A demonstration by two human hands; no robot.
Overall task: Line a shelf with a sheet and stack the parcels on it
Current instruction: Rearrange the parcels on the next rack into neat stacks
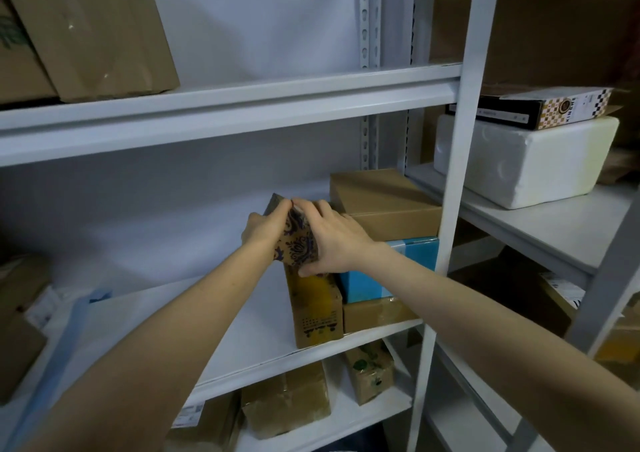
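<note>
A small brown parcel with a dark blue paisley print is held tilted over an upright brown box with yellow print on the middle shelf. My left hand grips its left side. My right hand grips its right side, thumb under the lower edge. A white sheet lines the shelf. To the right stand a blue box on a flat brown box, with a large brown carton on top.
A white upright post borders the stack on the right. Beyond it sit a white foam box and a checkered carton. Brown cartons fill the upper shelf's left; wrapped parcels lie on the shelf below.
</note>
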